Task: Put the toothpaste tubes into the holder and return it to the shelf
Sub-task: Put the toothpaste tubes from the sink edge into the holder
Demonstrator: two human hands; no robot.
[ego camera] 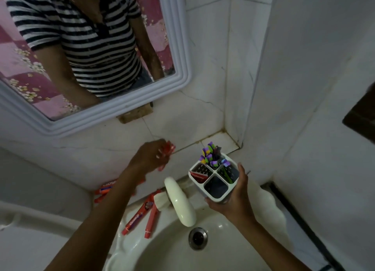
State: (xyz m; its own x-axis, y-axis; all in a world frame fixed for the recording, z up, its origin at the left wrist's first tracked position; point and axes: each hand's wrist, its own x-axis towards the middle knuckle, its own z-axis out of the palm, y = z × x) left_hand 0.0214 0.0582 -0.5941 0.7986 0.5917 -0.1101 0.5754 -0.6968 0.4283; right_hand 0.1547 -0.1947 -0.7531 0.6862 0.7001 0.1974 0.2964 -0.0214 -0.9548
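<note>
My right hand [233, 197] grips a white four-compartment holder [213, 197] above the sink's right rim. One compartment has a red toothpaste tube [199, 177], two others hold several toothbrushes [212, 155], and the front one looks empty. My left hand [151, 156] is raised in front of the wall, left of the holder, closed on a red toothpaste tube [169, 151] that is blurred. Two red tubes [140, 216] lie on the sink's back rim left of the tap. More red tubes [105, 188] lie behind my left forearm.
A white tap [180, 201] juts over the white sink [223, 240] with its metal drain [197, 238]. A white-framed mirror [182, 47] hangs on the tiled wall above. A tiled corner ledge [221, 143] sits behind the holder. A dark object [361, 116] is on the right wall.
</note>
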